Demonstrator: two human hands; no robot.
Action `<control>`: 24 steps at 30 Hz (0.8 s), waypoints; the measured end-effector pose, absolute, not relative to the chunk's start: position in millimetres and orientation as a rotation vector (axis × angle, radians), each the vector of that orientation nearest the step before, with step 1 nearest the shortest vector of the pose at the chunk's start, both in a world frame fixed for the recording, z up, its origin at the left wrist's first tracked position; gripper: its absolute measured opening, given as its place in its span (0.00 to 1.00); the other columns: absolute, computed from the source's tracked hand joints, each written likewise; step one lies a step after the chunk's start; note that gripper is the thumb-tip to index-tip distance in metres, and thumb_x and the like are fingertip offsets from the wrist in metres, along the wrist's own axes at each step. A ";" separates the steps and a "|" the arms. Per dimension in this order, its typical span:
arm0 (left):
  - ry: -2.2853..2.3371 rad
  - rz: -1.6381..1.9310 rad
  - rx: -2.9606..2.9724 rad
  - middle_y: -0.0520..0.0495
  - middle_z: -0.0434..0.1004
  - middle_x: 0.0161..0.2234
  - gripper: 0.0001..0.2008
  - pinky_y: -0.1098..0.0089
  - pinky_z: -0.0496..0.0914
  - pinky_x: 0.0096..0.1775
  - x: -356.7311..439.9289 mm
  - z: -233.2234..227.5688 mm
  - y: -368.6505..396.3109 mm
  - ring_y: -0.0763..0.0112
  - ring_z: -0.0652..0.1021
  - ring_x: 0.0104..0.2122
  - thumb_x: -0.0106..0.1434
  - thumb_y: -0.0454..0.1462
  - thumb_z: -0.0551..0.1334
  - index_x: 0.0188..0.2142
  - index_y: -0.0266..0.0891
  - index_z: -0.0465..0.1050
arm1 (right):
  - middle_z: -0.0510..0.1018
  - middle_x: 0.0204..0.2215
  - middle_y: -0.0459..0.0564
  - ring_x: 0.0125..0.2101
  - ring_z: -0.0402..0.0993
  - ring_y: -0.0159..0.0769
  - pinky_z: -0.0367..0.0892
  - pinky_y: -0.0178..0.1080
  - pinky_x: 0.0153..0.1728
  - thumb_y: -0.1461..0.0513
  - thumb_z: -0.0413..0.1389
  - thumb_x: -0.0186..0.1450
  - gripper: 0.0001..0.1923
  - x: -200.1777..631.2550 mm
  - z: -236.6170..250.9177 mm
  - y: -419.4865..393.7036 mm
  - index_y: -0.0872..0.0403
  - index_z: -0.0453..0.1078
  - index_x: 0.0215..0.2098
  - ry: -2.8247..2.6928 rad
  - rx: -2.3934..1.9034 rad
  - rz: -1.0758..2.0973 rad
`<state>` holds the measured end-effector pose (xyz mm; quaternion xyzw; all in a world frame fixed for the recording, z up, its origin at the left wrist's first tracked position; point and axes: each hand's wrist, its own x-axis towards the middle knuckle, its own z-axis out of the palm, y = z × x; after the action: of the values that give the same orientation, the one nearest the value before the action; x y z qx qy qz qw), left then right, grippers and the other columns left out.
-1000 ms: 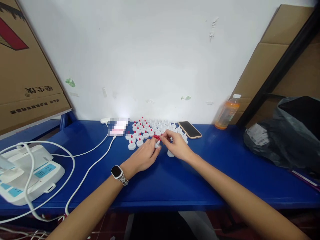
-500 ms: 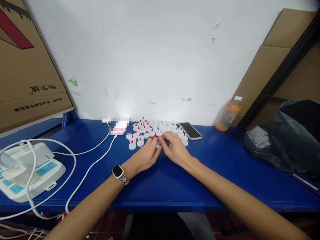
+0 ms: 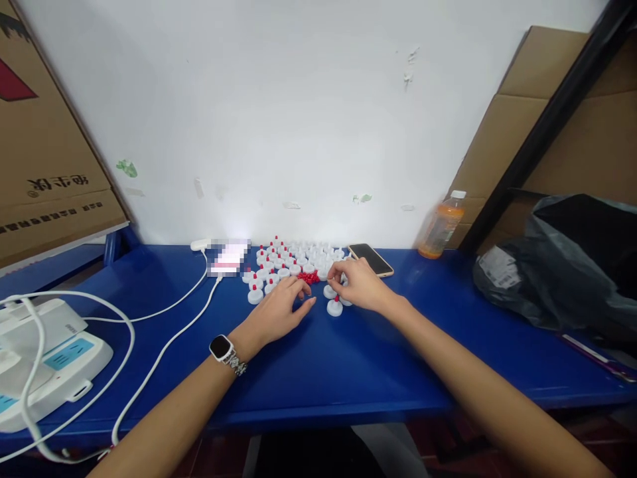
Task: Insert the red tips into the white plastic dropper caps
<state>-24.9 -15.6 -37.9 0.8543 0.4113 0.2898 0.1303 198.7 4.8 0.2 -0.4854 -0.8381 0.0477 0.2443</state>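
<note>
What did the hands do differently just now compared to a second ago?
The hands have parted. A white cap with a red tip now stands alone in front of the right hand, and the left hand rests open by the red bits. The phone, bottle and rows of caps kept their places.

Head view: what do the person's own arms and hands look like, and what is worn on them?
Both forearms are bare, with no sleeves or gloves in view. The left hand has a smartwatch at the wrist: a dark rectangular screen on a silvery metallic band. The right hand and its wrist carry nothing visible; no rings can be made out.
</note>
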 end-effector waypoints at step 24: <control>1.269 0.871 2.543 0.40 0.70 0.44 0.13 0.54 0.69 0.49 -19.5 -40.2 -18.1 0.57 0.72 0.46 0.73 0.42 0.47 0.50 0.38 0.62 | 0.81 0.29 0.48 0.31 0.74 0.35 0.63 0.38 0.38 0.56 0.51 0.68 0.15 170.6 10.1 16.2 0.55 0.75 0.32 -2.176 -1.249 0.378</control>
<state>-19.5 -18.1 -40.2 0.8525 0.4253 0.2919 0.0843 170.6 16.2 10.1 -0.4698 -0.8189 0.1423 0.2975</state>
